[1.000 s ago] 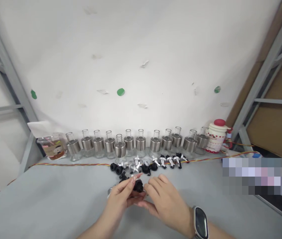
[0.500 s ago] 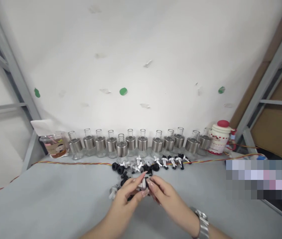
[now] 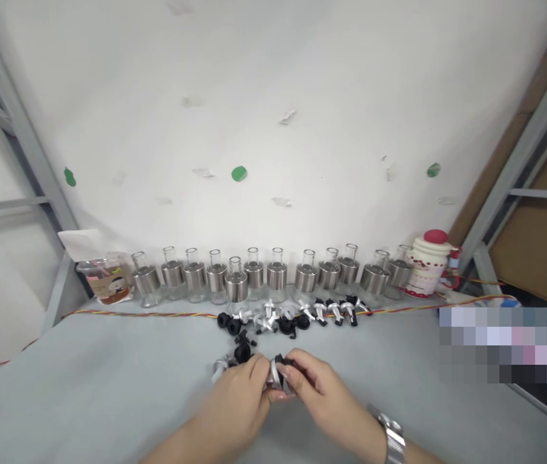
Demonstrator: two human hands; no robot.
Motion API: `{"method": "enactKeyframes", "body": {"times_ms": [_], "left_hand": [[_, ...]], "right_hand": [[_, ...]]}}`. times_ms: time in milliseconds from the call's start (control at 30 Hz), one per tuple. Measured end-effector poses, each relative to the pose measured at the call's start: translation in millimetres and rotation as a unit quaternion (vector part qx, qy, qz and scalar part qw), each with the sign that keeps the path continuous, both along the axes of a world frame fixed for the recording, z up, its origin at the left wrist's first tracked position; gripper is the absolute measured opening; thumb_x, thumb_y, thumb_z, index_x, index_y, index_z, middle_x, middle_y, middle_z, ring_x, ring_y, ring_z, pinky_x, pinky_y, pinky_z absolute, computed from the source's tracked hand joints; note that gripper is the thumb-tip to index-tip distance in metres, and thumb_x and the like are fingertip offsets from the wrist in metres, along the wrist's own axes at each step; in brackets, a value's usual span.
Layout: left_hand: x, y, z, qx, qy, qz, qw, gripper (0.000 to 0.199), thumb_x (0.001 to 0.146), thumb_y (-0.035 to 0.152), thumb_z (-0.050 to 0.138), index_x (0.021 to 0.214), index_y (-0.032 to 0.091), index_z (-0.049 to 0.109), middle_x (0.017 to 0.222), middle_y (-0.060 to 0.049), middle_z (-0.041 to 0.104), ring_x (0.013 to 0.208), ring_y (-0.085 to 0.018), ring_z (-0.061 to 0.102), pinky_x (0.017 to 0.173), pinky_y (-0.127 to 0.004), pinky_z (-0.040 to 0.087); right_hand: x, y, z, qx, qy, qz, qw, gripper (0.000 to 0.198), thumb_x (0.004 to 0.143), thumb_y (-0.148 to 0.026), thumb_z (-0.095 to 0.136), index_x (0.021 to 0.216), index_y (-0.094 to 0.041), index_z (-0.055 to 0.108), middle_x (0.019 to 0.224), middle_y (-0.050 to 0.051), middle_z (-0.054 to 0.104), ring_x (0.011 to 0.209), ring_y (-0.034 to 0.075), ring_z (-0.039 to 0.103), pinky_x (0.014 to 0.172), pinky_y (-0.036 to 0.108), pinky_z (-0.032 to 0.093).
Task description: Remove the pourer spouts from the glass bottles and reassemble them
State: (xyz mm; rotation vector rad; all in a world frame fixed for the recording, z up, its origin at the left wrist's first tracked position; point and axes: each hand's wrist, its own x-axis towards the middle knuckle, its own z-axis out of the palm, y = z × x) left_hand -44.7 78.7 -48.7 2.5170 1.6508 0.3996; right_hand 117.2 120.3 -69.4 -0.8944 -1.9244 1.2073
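Observation:
Near the table's front, my left hand (image 3: 244,390) is closed around the silver side of a bottle pourer (image 3: 276,374). My right hand (image 3: 319,386) pinches the black side of the same pourer between thumb and fingers. Fingers cover much of the piece, so I cannot tell whether its parts are joined. Just beyond my hands lies a cluster of silver pour spouts (image 3: 267,319) and black stoppers (image 3: 243,352). Several pourers with black ends (image 3: 335,312) lie in a row to the right of the cluster.
Several glass bottles (image 3: 277,276) with metal bands stand along the wall. A plastic cup (image 3: 109,283) is at the left end, a white tumbler with a red lid (image 3: 426,267) at the right. A twisted red and yellow wire (image 3: 157,314) crosses the grey table (image 3: 84,374).
Both hands have come slightly nearer to me. My left fingers have curled over the pourer's silver part, and more of the black stoppers behind them shows.

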Motion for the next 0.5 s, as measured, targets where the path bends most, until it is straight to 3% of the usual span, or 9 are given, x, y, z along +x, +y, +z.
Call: {"method": "enactKeyframes", "body": {"times_ms": [67,233,333,500], "left_hand": [[0,0,-1.3,0.015,0.005,-0.006,1.000,0.011,0.085,0.023,0.041,0.079,0.017,0.048,0.076,-0.004,0.062,0.067,-0.019,0.059,0.056,-0.026,0.039],[3,1,-1.0,0.086,0.086,0.006,0.993,0.024,0.086,0.037,0.038,0.079,0.017,0.051,0.070,-0.004,0.061,0.060,-0.021,0.058,0.050,-0.027,0.037],[3,0,-0.4,0.125,0.095,-0.026,0.987,0.030,0.084,0.043,0.037,0.080,0.017,0.051,0.071,-0.005,0.060,0.059,-0.021,0.058,0.049,-0.028,0.038],[0,0,2.9,0.152,0.097,-0.051,0.982,0.017,0.087,0.029,0.038,0.082,0.018,0.049,0.075,-0.004,0.059,0.061,-0.020,0.056,0.051,-0.028,0.038]], "right_hand": [[1,1,2,0.008,-0.002,0.012,1.000,0.033,0.084,-0.044,0.040,0.064,-0.019,0.041,0.059,-0.004,0.036,0.056,0.009,0.035,0.052,0.020,0.033],[-4,7,-1,-0.152,0.053,0.043,0.986,0.038,0.080,-0.055,0.039,0.066,-0.020,0.042,0.051,-0.007,0.036,0.041,0.007,0.035,0.036,0.019,0.029],[-7,10,-3,-0.195,0.079,0.024,0.977,0.042,0.076,-0.059,0.042,0.064,-0.019,0.044,0.044,-0.008,0.038,0.034,0.006,0.034,0.031,0.018,0.026],[-7,12,3,-0.327,0.121,-0.013,0.937,0.046,0.069,-0.062,0.048,0.055,-0.019,0.039,0.039,-0.010,0.030,0.029,0.004,0.026,0.027,0.016,0.017]]}}
